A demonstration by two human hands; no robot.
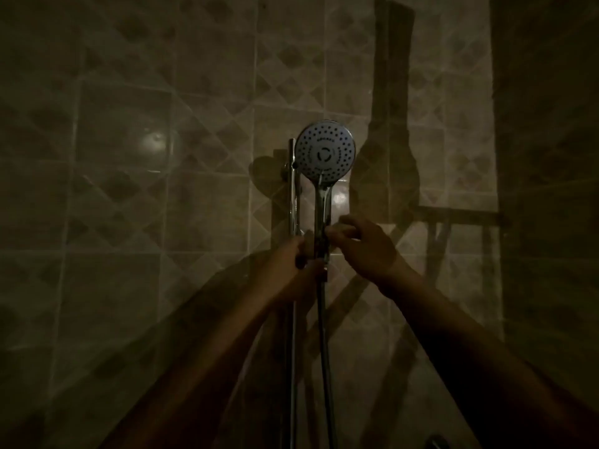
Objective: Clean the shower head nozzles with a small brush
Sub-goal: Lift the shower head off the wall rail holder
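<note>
A round shower head point(325, 151) with many dark nozzle holes faces me, upright on a chrome handle point(322, 209). It sits beside a vertical chrome slide rail point(292, 196) on the tiled wall. My left hand point(293, 270) grips the lower end of the handle, around its holder. My right hand point(364, 246) touches the handle from the right with curled fingers. I see no brush in this dim light.
A dark hose point(324, 351) hangs down from the handle. The beige tiled wall point(162, 157) fills the view. Long shadows fall on the wall to the right, and a darker wall point(551, 157) stands at the far right.
</note>
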